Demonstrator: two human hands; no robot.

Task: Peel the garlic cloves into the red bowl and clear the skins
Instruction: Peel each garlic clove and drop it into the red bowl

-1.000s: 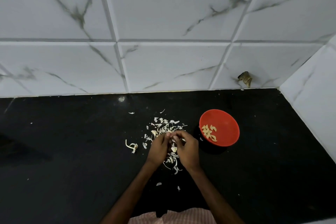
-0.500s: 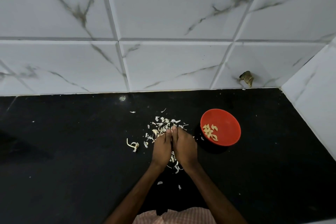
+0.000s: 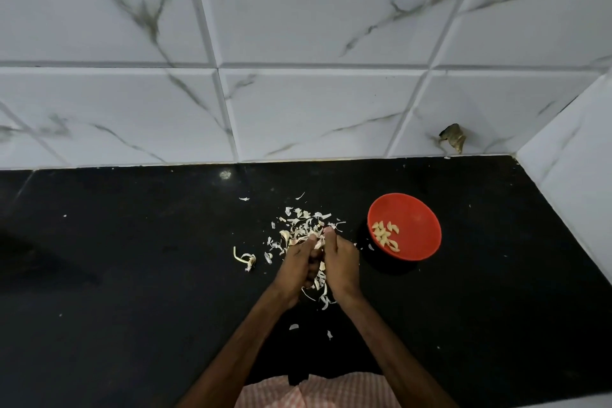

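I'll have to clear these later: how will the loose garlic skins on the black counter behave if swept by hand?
The garlic skins look thin and curled, so probably very light and floppy. Stray flakes lie apart from the rest, so they likely scatter easily.

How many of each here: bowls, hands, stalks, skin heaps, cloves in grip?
Bowl: 1
Hands: 2, left hand and right hand
Stalk: 1
Skin heap: 1
Clove in grip, pinched between both hands: 1
Total: 6
Cloves inside the bowl are too small to count.
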